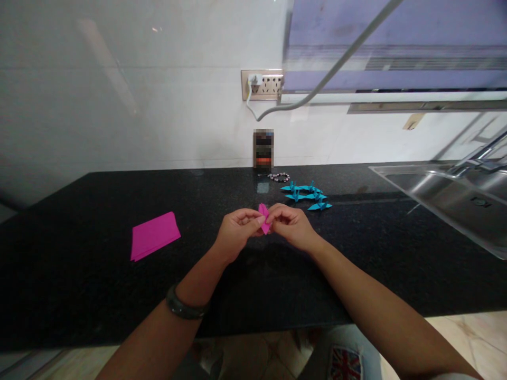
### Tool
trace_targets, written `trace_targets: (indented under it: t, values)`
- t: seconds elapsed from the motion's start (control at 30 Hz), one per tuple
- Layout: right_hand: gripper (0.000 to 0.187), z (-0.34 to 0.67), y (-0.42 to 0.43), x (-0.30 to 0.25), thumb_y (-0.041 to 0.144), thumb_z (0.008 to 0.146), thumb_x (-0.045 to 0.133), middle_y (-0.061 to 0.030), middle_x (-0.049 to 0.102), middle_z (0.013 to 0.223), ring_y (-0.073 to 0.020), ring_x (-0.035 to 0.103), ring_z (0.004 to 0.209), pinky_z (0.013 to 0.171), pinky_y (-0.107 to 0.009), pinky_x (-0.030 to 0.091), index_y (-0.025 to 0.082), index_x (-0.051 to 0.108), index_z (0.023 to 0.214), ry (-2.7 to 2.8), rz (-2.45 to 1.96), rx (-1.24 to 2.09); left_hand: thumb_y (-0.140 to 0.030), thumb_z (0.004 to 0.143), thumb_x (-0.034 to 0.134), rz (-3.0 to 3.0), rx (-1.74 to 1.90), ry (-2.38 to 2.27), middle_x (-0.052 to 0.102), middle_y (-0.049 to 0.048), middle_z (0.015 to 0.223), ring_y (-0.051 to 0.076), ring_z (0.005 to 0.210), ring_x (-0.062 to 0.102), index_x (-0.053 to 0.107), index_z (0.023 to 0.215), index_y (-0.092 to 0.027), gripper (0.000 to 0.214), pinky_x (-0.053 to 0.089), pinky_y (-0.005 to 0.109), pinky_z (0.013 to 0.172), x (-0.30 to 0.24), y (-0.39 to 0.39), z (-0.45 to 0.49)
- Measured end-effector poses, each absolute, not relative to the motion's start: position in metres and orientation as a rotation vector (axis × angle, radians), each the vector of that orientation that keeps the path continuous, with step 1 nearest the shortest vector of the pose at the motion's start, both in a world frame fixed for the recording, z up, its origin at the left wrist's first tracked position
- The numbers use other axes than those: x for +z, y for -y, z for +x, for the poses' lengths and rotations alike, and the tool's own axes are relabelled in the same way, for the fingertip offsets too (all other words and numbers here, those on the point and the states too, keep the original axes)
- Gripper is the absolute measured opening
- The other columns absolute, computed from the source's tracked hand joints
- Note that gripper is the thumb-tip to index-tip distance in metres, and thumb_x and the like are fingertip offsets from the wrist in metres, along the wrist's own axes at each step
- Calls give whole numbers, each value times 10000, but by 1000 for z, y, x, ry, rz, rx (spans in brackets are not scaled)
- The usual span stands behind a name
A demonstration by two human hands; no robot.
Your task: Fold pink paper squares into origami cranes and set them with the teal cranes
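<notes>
Between my two hands is a small piece of folded pink paper [264,220], a narrow diamond shape with its points up and down. The thumb and fingers of my left hand [238,228] pinch its left side. On the right side my right hand [290,224] grips the paper with bent fingers, which cover part of that edge. Several blue folded paper cranes [317,196] stand on the counter just beyond my right hand. To the left of my hands lies a stack of flat pink paper sheets [155,236].
A beaded bracelet [279,177] lies on the black counter [99,295] near the wall. Behind it a blurred upright object [263,149] leans against the tiles. At right is a steel sink [443,203] with a faucet [481,157]. A cable [332,71] hangs from the socket [271,84].
</notes>
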State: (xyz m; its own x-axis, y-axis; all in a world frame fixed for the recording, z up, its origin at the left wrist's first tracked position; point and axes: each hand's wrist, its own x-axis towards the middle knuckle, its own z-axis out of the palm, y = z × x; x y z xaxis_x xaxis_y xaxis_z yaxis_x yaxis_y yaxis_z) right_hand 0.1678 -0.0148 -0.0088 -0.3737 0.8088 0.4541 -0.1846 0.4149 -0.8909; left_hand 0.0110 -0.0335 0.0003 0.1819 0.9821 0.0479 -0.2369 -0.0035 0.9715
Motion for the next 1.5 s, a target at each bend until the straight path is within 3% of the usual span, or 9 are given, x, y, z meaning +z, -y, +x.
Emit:
trace_targets:
  t: [0.13,0.27,0.37,0.63,0.93,1.13,1.23,1.33,1.5]
  values:
    - [53,166,13,-13,178,693,574,-1,561,754,-93,559,608,590,-255,484,168,592,742,1537,-678,1272,-211,621,673,1200,1225,-950,629,-4,612,113,562,599,556,828,-132,250,495,241,571,-1,31,12]
    - [210,164,12,-13,275,723,574,21,565,663,-82,541,512,515,-238,466,176,538,904,1402,-808,1357,-221,637,662,1286,1274,-978,614,-16,593,103,534,579,522,930,-148,333,475,227,556,-3,30,11]
    - [219,163,12,-13,303,687,619,11,566,655,-73,519,494,481,-213,438,147,555,827,1500,-848,1328,-220,629,669,1291,1297,-997,615,-20,599,105,537,579,484,1025,-158,441,468,226,553,-3,30,10]
    - [199,164,11,-19,349,762,530,13,544,634,-64,478,453,457,-208,420,151,551,765,1692,-903,1191,-234,619,660,1291,1252,-1069,638,31,638,106,562,579,611,772,-106,205,454,225,565,-4,29,13]
    - [220,163,17,-13,370,771,509,16,533,621,-65,472,454,449,-197,411,154,536,742,1761,-921,1158,-238,632,654,1329,1235,-1062,634,25,624,104,543,567,622,764,-113,185,443,218,541,-6,29,11]
    - [219,156,16,-20,373,721,562,22,518,578,-74,462,443,440,-210,408,160,524,686,1537,-983,1092,-254,645,648,1379,1352,-1135,623,20,690,114,599,572,598,923,-145,302,465,240,589,-8,29,11]
    - [199,155,14,-25,359,728,559,18,513,559,-91,472,479,467,-223,406,166,545,684,1527,-1037,944,-276,646,644,1651,1452,-1285,619,52,795,137,694,577,652,775,-159,174,470,248,642,-8,31,12]
    - [182,155,14,-26,356,738,553,4,539,597,-108,495,534,500,-231,414,174,569,728,1538,-1030,895,-287,679,611,1793,1393,-1261,637,62,829,160,756,592,676,785,-179,165,474,265,693,-8,34,13]
    - [198,156,18,-22,343,799,474,-18,568,694,-120,535,617,583,-252,448,177,581,805,1591,-921,959,-289,644,650,1474,1289,-1129,673,73,809,176,727,632,641,876,-137,277,496,301,703,-9,33,15]
